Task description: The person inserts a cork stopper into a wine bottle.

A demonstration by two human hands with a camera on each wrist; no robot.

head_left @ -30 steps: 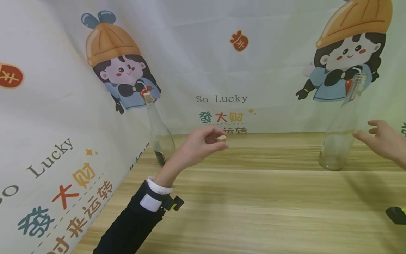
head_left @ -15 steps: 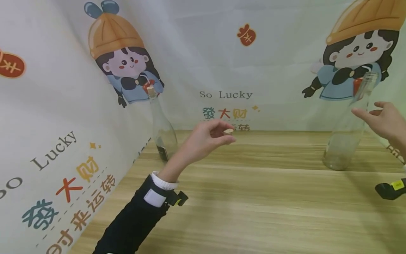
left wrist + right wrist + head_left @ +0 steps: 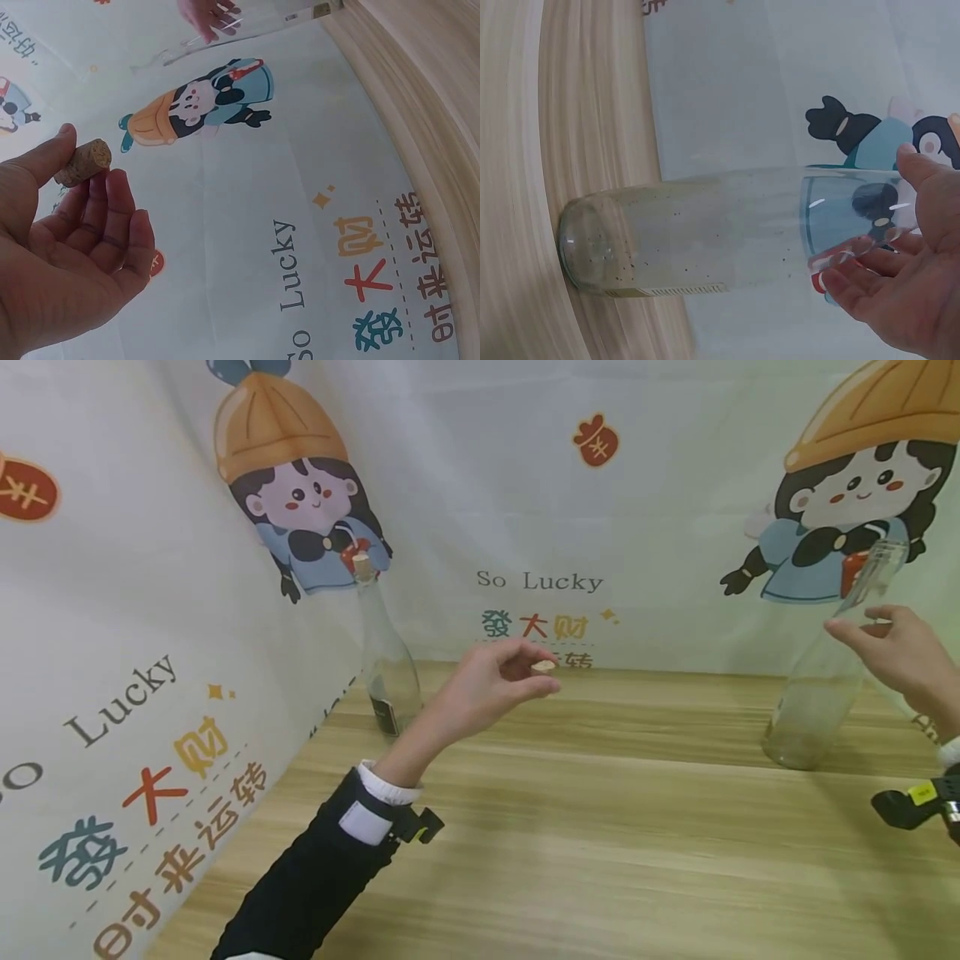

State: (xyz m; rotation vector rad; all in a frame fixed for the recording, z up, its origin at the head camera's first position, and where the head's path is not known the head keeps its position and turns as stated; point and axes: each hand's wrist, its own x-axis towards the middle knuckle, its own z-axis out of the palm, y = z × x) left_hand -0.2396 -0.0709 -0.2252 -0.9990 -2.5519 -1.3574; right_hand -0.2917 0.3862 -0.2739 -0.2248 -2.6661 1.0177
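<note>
I have the left hand (image 3: 71, 255) pinching a cork (image 3: 86, 161) between thumb and fingertips, raised above the desk (image 3: 600, 843). Well off to its right is the right hand (image 3: 922, 289), fingers partly curved about the upper part of a clear glass bottle (image 3: 705, 232); from my feeds I cannot tell whether they actually bear on the glass.

As I judge it, the step in hand is getting a sure hold on that bottle. I would bring thumb and fingers in evenly, since smooth glass may tip if nudged from one side, and keep the left pinch just firm enough that the cork can't roll out.

The cork looks tan and flecked, a short cylinder with one flat end showing. Below the right hand, the bottle rests its base on the desk, its wall dotted with dark specks; its mouth, above the hand, is unstoppered. Left of the left hand stands a stoppered bottle (image 3: 386, 652) with a dark label (image 3: 384, 714).
</note>
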